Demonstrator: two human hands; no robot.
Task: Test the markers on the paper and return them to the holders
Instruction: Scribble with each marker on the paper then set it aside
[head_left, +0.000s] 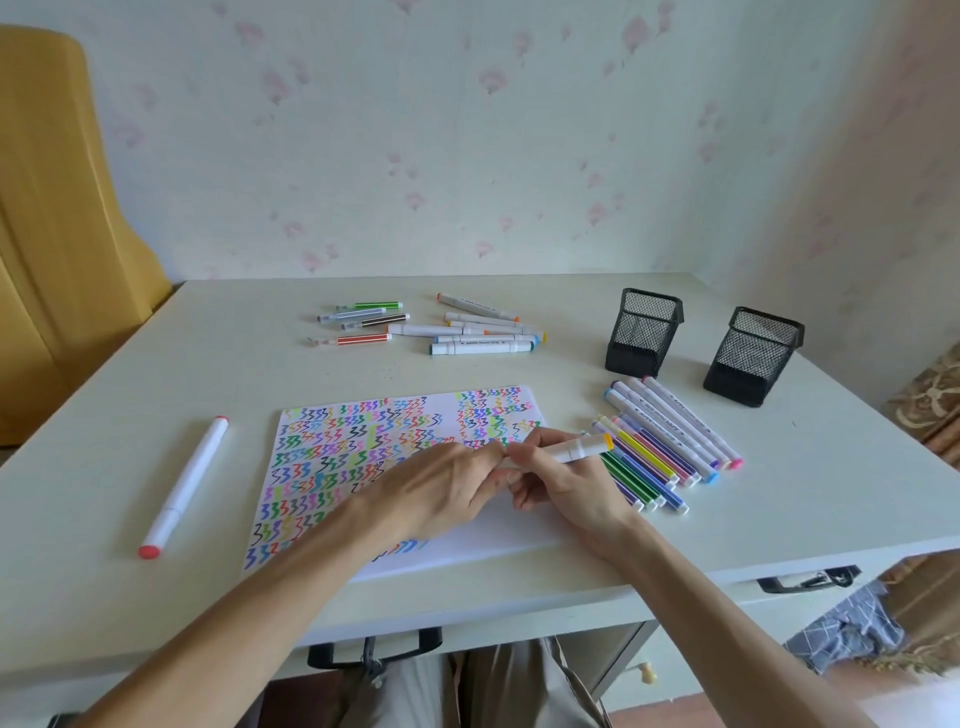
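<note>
This is a room in a home. Beyond the right hand (558, 480) is floral wallpaper (467, 130). The hand is over a pale desk (779, 493)

My one head camera looks forward and down over the desk (675, 525) from close above, wide enough to catch the wallpapered wall (467, 130) behind.

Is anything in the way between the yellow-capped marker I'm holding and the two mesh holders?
Nothing upright blocks the way. The yellow-capped marker, gripped by the right hand, sits over the paper. Between it and the mesh holders lies only a row of markers flat on the table, easily passed over.
</note>
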